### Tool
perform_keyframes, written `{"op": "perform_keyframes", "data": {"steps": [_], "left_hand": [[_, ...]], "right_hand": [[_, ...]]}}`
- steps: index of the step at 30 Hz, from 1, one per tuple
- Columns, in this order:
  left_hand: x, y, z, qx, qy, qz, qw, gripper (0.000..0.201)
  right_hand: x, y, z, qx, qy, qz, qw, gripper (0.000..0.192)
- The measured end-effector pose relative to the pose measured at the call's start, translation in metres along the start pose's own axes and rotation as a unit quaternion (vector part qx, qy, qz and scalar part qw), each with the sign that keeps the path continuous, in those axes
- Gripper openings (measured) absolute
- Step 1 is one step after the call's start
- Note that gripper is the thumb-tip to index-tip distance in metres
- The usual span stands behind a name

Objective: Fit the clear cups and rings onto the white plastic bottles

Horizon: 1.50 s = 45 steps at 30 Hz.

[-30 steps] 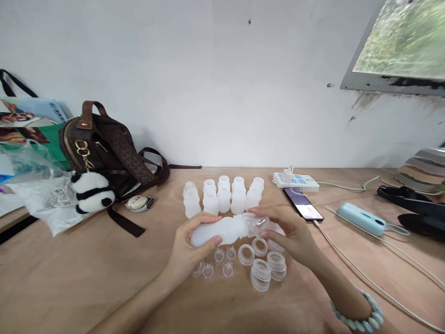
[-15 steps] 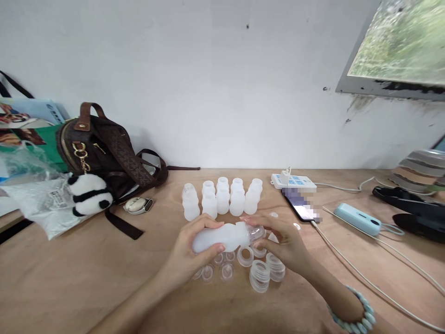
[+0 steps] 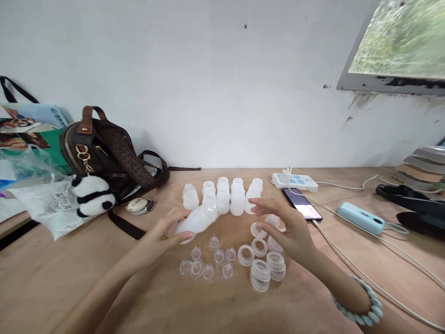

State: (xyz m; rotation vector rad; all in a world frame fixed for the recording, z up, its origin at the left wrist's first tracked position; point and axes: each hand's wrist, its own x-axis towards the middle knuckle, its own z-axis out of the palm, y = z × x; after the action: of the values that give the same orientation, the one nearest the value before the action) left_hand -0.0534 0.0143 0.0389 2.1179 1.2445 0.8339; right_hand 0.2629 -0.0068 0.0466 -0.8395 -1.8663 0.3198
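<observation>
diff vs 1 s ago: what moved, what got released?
The right hand let go of the bottle and opened above the rings. The left hand carried the bottle left, toward the upright bottles. Those bottles, rings and nipples stayed put.

The frosted white plastic bottle looks matt and smooth, the clear plastic nipples glossy, the light plywood desk dull, faintly grained.

Right hand now off bottle
</observation>
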Motion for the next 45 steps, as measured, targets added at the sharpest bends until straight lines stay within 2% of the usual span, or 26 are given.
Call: {"op": "perform_keyframes", "data": {"steps": [2,5,9,14,21,28,32,35,39,42,45], "left_hand": [[-0.002,-0.019,0.001,-0.059,0.026,-0.017,0.998,0.038],[-0.005,-0.039,0.011,-0.161,0.033,-0.066,0.984,0.042],[-0.007,-0.047,0.03,-0.206,0.069,-0.089,0.972,0.042],[0.0,-0.045,0.04,-0.108,0.122,-0.092,0.982,0.039],[0.012,-0.047,0.039,0.029,0.138,-0.089,0.986,0.034],[0.018,-0.049,0.046,0.085,0.179,-0.086,0.976,0.04],[0.025,-0.047,0.053,0.097,0.179,-0.108,0.973,0.044],[0.033,-0.048,0.054,0.073,0.174,-0.117,0.975,0.046],[0.037,-0.05,0.052,0.045,0.171,-0.117,0.977,0.047],[0.034,-0.051,0.048,0.04,0.19,-0.109,0.975,0.051],[0.027,-0.049,0.043,0.039,0.258,-0.08,0.962,0.045]], "right_hand": [[0.0,0.007,-0.005,0.01,0.02,0.035,0.999,0.03],[0.0,0.015,-0.008,0.036,0.043,0.071,0.996,0.028],[-0.002,0.024,-0.006,0.055,0.054,0.083,0.994,0.028],[-0.006,0.027,-0.003,0.054,0.051,0.096,0.993,0.023],[-0.008,0.029,-0.005,0.035,0.056,0.09,0.994,0.019],[-0.008,0.027,-0.005,0.007,0.053,0.084,0.995,0.017],[-0.008,0.026,-0.005,-0.03,0.045,0.075,0.996,0.015],[-0.009,0.029,-0.006,-0.071,0.019,0.056,0.996,0.011],[-0.011,0.038,-0.004,-0.154,-0.05,0.018,0.987,0.012],[-0.013,0.043,0.001,-0.255,-0.1,-0.028,0.961,0.017],[-0.015,0.046,0.006,-0.351,-0.169,-0.08,0.917,0.023]]}}
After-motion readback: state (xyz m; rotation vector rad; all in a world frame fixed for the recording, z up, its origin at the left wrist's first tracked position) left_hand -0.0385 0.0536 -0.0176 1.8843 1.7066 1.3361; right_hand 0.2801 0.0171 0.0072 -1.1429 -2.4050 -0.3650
